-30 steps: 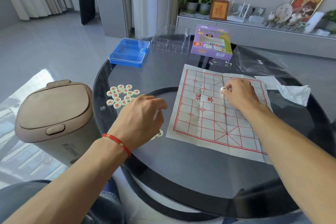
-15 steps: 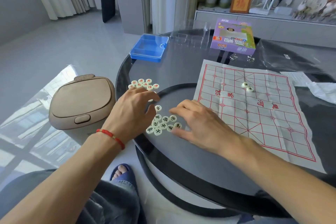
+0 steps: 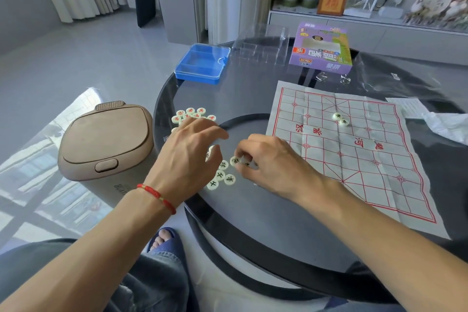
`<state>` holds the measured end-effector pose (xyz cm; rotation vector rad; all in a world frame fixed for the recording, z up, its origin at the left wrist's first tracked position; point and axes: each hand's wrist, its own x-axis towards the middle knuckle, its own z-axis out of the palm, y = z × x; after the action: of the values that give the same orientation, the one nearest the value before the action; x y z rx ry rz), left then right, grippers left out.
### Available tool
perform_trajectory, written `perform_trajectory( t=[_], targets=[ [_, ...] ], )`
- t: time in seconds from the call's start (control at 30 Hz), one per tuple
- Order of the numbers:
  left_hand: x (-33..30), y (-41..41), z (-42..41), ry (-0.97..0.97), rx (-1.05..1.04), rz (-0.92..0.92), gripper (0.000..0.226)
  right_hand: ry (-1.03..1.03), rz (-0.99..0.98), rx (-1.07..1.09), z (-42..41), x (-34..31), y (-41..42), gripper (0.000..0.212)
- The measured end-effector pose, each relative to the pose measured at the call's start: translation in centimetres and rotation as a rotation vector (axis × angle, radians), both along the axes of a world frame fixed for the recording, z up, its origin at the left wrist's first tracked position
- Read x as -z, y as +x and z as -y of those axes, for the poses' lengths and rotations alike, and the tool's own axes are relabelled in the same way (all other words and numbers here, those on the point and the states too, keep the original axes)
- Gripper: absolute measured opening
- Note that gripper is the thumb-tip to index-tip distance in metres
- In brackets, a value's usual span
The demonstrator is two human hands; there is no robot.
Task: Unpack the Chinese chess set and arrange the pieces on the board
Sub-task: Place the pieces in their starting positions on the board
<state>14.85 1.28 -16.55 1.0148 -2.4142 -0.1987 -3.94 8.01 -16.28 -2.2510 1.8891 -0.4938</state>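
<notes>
A creased paper chess board [image 3: 354, 159] with red lines lies on the round dark glass table [image 3: 253, 210]. Two black-lettered pieces [image 3: 340, 118] sit on the board near its far middle. Several black-lettered pieces [image 3: 222, 177] lie in a cluster left of the board. Several red-lettered pieces [image 3: 192, 113] lie further back, partly hidden by my left hand [image 3: 187, 157], which hovers over both clusters with fingers spread. My right hand [image 3: 268, 162] pinches a black-lettered piece [image 3: 235, 161] at the cluster's right edge.
A blue plastic case [image 3: 202, 63], a clear tray [image 3: 260, 45] and the purple game box [image 3: 321, 50] stand at the table's far side. Plastic wrap [image 3: 395, 76] and crumpled paper [image 3: 445, 124] lie right of the board. A beige bin [image 3: 106, 144] stands left of the table.
My right hand left the board, where it set down a piece, came over to the black-lettered cluster and closed its fingers on one piece. My left hand stayed over the loose pieces.
</notes>
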Motion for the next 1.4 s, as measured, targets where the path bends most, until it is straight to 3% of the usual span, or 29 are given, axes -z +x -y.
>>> perform_trajectory(
  t=[0.1,0.27,0.4,0.63,0.9,1.03,1.13,1.3,1.4],
  targets=[
    [0.1,-0.9,-1.5,-0.052,0.068,-0.009,0.024,-0.084,0.011,0.145,1.0,-0.6,-3.1,0.019],
    [2.0,-4.0,-7.1,-0.082,0.403,0.109,0.031,-0.150,-0.029,0.556,2.7,-0.3,-11.6,0.018],
    [3.6,-5.6,-9.3,-0.061,0.440,0.177,0.047,-0.125,-0.093,0.618,4.1,1.0,-14.8,0.018],
    [4.0,-5.4,-9.3,-0.050,0.429,0.228,0.045,-0.101,-0.209,0.585,4.6,1.3,-16.0,0.025],
    [3.6,-3.6,-10.8,-0.035,0.419,0.212,0.040,-0.091,-0.051,0.443,0.4,-1.0,-13.6,0.019],
    [4.3,-1.9,-11.9,-0.046,0.396,0.216,0.040,-0.135,0.059,0.233,-1.0,-2.2,-7.9,0.018],
    [4.7,-1.2,-12.0,-0.060,0.393,0.206,0.041,-0.005,0.125,-0.003,-1.3,-2.5,-2.6,0.027],
    [5.2,-0.8,-11.9,-0.096,0.398,0.185,0.042,0.143,-0.043,-0.114,0.1,-1.7,2.3,0.053],
    [5.4,-0.8,-11.9,-0.117,0.394,0.162,0.041,0.209,-0.143,-0.083,0.8,-1.9,2.3,0.044]
  ],
)
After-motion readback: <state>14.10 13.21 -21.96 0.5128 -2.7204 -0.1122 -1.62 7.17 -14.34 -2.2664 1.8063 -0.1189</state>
